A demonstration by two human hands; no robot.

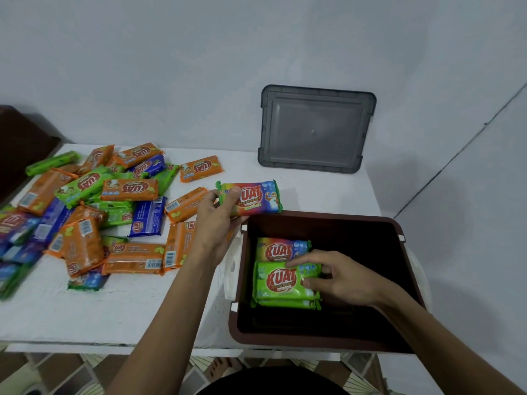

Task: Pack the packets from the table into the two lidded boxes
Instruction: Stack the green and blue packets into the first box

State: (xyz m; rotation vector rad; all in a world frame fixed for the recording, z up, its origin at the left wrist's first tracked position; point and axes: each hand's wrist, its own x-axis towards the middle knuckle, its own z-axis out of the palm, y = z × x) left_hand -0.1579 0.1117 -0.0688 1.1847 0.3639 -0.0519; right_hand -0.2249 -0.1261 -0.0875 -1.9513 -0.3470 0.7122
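Our left grip (216, 220) clamps a rainbow packet (251, 199) just beyond the far-left rim of the brown box (322, 342), likely ready to drop in. Our right grip (336, 276) pinches the green packet (281, 282) inside, apparently squaring the stack to save room. Loose packets (94, 212) lie left on the worktop (114, 309).

Pale grey walls (199, 52) (corner at right), white table (114, 317), patterned floor (71, 369).

1. Wall (199, 67): pale blue-grey, plain; soft shadows on its right-hand part.
2. Thin dark line (462, 149): runs diagonally down the right-hand wall; cable or seam, cannot tell.
3. Floor (57, 372): patterned tiles, brown and pale; seen low at front.
4. White plastic piece (232, 269): has cut-out holes; identity unclear.
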